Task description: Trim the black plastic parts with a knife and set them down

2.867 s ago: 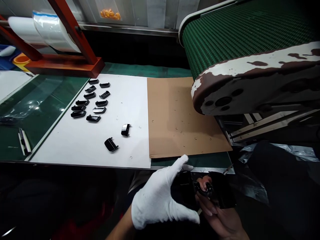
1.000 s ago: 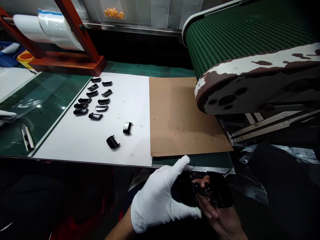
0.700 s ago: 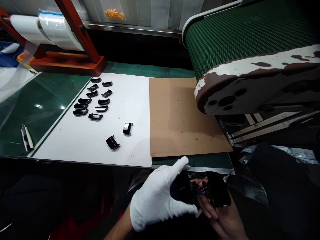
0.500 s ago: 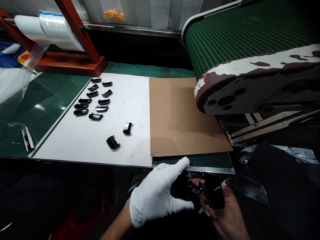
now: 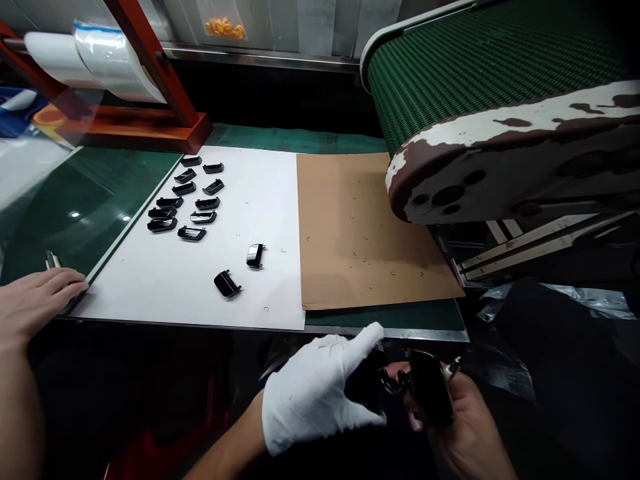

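Below the table's front edge, my left hand (image 5: pixel 315 397), in a white glove, is closed on a glossy black plastic part (image 5: pixel 367 393), mostly hidden behind the fingers. My bare right hand (image 5: pixel 463 427) grips a second black part (image 5: pixel 430 397), held upright. A small dark ring-shaped piece (image 5: pixel 391 383) sits between the two parts. Two loose black parts (image 5: pixel 227 283) (image 5: pixel 255 255) lie on the white sheet (image 5: pixel 150 287). Several more black parts (image 5: pixel 185 200) lie in two rows farther back.
A brown cardboard sheet (image 5: pixel 350 227) lies right of the white sheet. A green conveyor belt (image 5: pixel 475 60) with a worn white frame overhangs the right side. Another person's bare hand (image 5: pixel 37 300) rests at the left table edge. A red stand (image 5: pixel 135 127) with film rolls stands behind.
My right hand has turned its black part upright and drawn it a little away from the left one. Another person's hand has come in at the left edge.
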Available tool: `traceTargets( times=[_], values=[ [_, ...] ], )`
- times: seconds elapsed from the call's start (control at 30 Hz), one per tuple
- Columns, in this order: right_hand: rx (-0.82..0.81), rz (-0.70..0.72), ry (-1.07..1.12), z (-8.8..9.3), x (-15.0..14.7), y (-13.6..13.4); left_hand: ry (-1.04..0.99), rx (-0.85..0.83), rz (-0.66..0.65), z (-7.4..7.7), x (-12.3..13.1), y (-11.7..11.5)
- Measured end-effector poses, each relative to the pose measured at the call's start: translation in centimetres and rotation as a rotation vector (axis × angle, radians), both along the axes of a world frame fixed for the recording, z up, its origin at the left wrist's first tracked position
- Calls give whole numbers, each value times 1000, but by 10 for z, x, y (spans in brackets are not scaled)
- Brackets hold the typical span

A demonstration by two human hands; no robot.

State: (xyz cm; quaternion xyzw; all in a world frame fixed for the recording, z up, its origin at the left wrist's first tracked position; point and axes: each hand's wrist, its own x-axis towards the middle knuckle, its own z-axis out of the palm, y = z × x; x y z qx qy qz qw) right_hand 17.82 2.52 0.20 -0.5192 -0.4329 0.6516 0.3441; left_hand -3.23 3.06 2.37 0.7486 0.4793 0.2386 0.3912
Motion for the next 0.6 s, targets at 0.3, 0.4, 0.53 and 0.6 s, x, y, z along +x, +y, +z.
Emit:
traceTargets(
  times=[0.3,0.4,0.53,0.6],
  values=[
    [-185,-16,293,-3,-1,5,-272,16,213,-20,20,-26],
    [-188,-18,333,-10,-5,2,-438,4,284,-32,29,-33],
    [-138,-24,309,-14,-15,-1,-681,-17,352,-38,40,-37],
    [-77,-38,255,-15,-21,-3,-794,-8,385,-37,46,-37]
  ],
)
